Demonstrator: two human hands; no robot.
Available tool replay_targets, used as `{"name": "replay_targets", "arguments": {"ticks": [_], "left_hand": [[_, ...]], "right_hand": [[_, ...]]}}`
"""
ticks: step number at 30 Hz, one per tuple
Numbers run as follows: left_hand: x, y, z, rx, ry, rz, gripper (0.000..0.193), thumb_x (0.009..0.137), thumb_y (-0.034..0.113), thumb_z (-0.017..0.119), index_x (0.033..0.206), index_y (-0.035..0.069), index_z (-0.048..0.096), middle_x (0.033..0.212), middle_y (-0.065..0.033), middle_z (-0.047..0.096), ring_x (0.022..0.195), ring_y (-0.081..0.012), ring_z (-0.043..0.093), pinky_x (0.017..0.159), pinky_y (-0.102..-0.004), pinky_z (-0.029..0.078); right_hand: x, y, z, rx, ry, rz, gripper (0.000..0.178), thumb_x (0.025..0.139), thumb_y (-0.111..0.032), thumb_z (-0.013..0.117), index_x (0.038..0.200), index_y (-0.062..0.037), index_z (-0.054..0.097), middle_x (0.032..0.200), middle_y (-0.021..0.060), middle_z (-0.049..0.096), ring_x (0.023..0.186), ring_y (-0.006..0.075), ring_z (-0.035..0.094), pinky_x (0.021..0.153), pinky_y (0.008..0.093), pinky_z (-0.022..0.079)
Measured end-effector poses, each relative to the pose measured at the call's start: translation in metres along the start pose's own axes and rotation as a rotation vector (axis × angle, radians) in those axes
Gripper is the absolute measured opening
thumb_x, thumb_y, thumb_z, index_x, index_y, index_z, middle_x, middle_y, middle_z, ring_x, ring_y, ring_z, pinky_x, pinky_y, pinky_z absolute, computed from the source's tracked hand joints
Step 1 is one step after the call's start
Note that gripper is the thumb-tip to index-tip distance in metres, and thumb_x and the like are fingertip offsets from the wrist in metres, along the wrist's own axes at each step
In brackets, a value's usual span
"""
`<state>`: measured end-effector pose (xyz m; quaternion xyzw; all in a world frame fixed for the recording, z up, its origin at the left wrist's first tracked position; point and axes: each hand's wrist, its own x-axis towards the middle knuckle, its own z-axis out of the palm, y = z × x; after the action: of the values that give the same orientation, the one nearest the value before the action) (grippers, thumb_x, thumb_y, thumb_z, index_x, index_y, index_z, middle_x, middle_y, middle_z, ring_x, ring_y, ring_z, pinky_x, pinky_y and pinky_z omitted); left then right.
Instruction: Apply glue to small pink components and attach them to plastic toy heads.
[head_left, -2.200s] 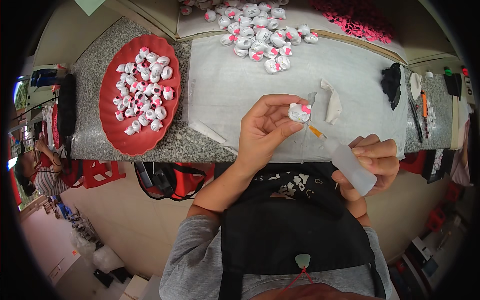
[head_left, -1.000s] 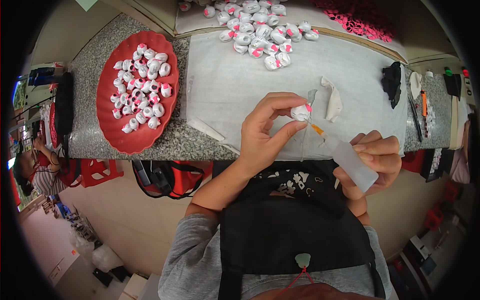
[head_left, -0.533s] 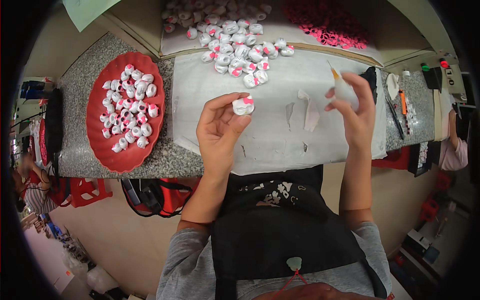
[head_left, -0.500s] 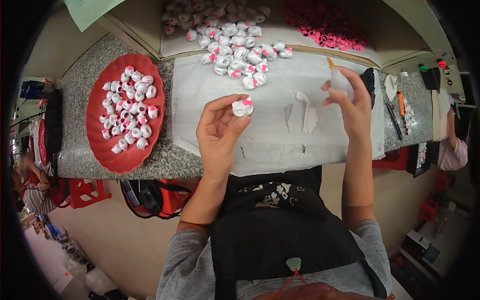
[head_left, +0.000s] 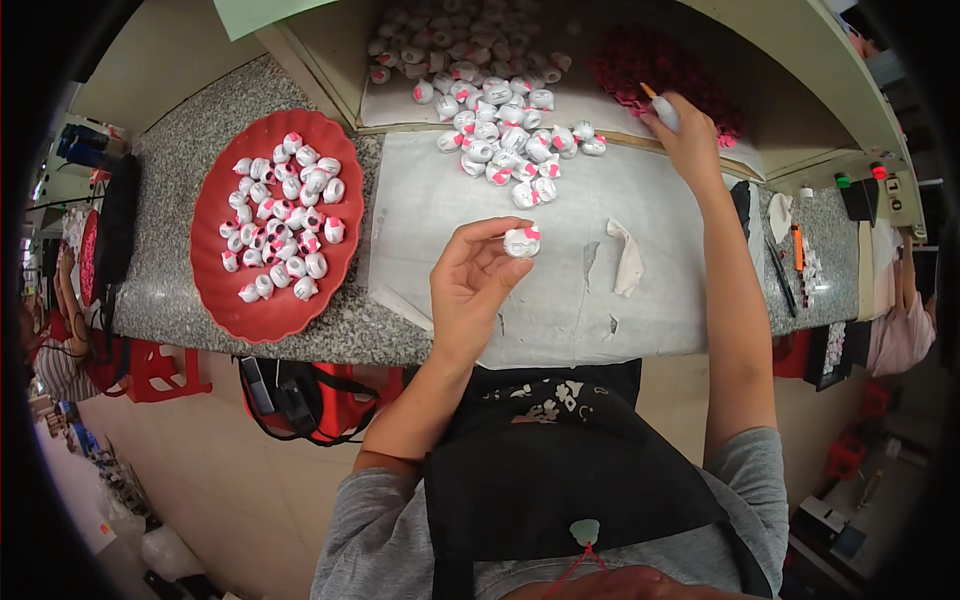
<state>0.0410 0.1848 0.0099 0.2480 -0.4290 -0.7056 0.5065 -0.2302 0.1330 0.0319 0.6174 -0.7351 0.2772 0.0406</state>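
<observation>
My left hand (head_left: 475, 280) holds a small white figurine with pink ears (head_left: 521, 240) between thumb and fingertips, above the white sheet (head_left: 560, 200) on the counter. My right hand (head_left: 690, 135) is stretched far forward to the back right, closed around a small white squeeze bottle with an orange tip (head_left: 662, 108), right beside a pile of small dark pink pieces (head_left: 650, 70). A heap of white and pink figurines (head_left: 500, 140) lies at the back of the sheet, between the two hands.
A red oval plate (head_left: 215, 290) at the left holds several figurines. Crumpled white scraps (head_left: 628, 258) lie on the sheet. Pens and small tools (head_left: 790, 260) sit at the counter's right end. A raised shelf (head_left: 330, 70) runs along the back. Red stools (head_left: 150, 365) stand below.
My right hand has carried the bottle from beside the figurine up and away to the back right pile. My left hand has kept the figurine and moved slightly left.
</observation>
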Motion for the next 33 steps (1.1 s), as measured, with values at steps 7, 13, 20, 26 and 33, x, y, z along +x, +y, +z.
{"name": "replay_targets", "arguments": {"ticks": [7, 13, 20, 26, 33], "left_hand": [[0.001, -0.001, 0.003, 0.064, -0.056, 0.036, 0.032, 0.07, -0.008, 0.053, 0.1, -0.003, 0.046, 0.098, -0.0099, 0.05, 0.085, -0.0117, 0.05, 0.072, -0.0202, 0.041], [-0.003, 0.003, 0.01, 0.403, -0.152, 0.134, 0.03, 0.068, -0.009, 0.053, 0.096, -0.002, 0.05, 0.098, -0.0125, 0.052, 0.087, -0.0148, 0.051, 0.072, -0.0231, 0.042], [-0.004, 0.011, 0.018, 0.687, -0.238, 0.263, 0.028, 0.063, -0.01, 0.054, 0.089, 0.0, 0.056, 0.092, -0.0112, 0.055, 0.087, -0.0206, 0.052, 0.072, -0.0266, 0.042], [-0.003, 0.008, 0.017, 0.706, -0.271, 0.241, 0.029, 0.062, -0.009, 0.055, 0.09, 0.0, 0.056, 0.092, -0.0113, 0.055, 0.088, -0.0212, 0.052, 0.073, -0.027, 0.042], [-0.005, 0.005, 0.014, 0.506, -0.284, 0.054, 0.03, 0.065, -0.009, 0.055, 0.094, -0.001, 0.054, 0.098, -0.012, 0.051, 0.089, -0.0177, 0.05, 0.074, -0.0268, 0.043]], "right_hand": [[-0.073, -0.067, -0.041, 1.017, -0.154, 0.277, 0.006, 0.067, 0.0, 0.056, 0.071, 0.0022, 0.052, 0.067, 0.0077, 0.054, 0.049, 0.0071, 0.044, 0.042, 0.0192, 0.035], [-0.107, -0.101, -0.049, 1.075, -0.404, 0.288, 0.007, 0.065, 0.006, 0.056, 0.071, 0.0029, 0.053, 0.069, 0.0081, 0.055, 0.053, 0.0075, 0.047, 0.044, 0.0181, 0.037], [-0.108, -0.098, -0.048, 0.842, -0.481, 0.043, 0.009, 0.063, 0.004, 0.06, 0.071, 0.0012, 0.055, 0.064, 0.0043, 0.055, 0.057, 0.0081, 0.049, 0.051, 0.0198, 0.039], [-0.109, -0.097, -0.045, 0.724, -0.424, -0.026, 0.009, 0.063, 0.002, 0.06, 0.071, 0.0011, 0.055, 0.066, 0.0068, 0.056, 0.061, 0.0133, 0.053, 0.056, 0.0221, 0.04], [-0.111, -0.097, -0.043, 0.678, -0.376, -0.078, 0.009, 0.062, 0.002, 0.06, 0.069, 0.0008, 0.055, 0.066, 0.0075, 0.055, 0.061, 0.0145, 0.053, 0.055, 0.0231, 0.04]]}}
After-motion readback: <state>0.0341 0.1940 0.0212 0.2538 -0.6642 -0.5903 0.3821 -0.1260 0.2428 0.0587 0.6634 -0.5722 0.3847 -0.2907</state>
